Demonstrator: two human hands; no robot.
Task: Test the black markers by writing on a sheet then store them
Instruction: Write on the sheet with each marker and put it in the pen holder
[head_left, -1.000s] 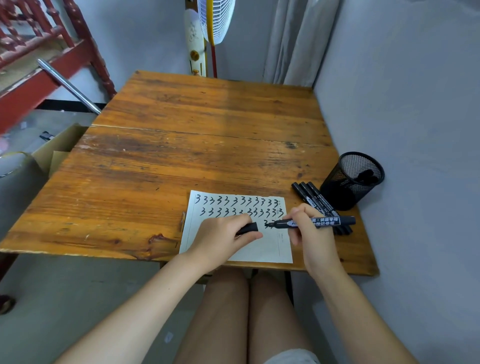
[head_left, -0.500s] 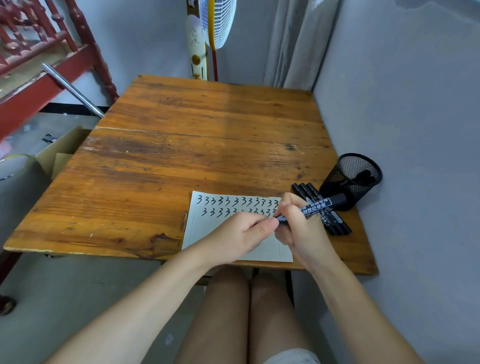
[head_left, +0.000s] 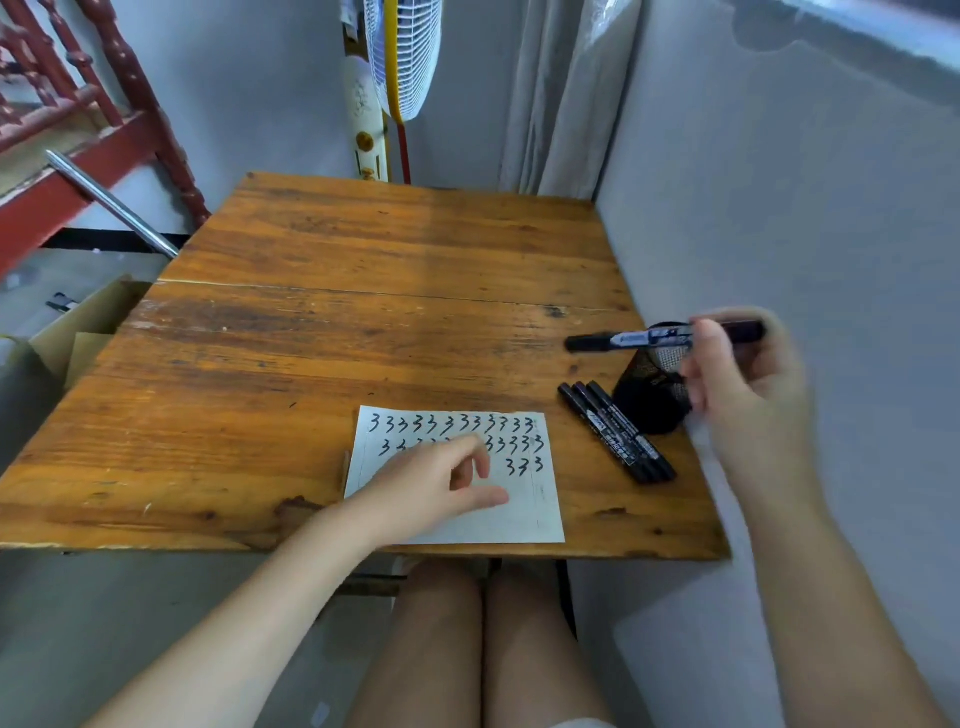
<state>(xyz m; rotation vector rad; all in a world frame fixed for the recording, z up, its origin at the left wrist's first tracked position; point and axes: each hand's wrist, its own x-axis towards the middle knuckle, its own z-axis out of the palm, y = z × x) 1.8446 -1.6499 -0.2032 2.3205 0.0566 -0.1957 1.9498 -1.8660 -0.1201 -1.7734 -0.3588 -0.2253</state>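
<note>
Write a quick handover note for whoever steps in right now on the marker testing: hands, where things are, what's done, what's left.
Right hand: holds a capped marker level above the mesh pen holder.
Left hand: empty, open, over the sheet.
Three markers lie side by side on the table, between the sheet and the holder.
Done: sheet has rows of test strokes.
Left: drop the held marker into the holder; the three markers are still to be stored, whether tested I cannot tell.

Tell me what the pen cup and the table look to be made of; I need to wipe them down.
The pen cup looks like black metal mesh, matte: fine perforations show light through its wall. The table is wood with a worn, slightly glossy orange-brown varnish: plank seams, grain and chipped edges show.
</note>
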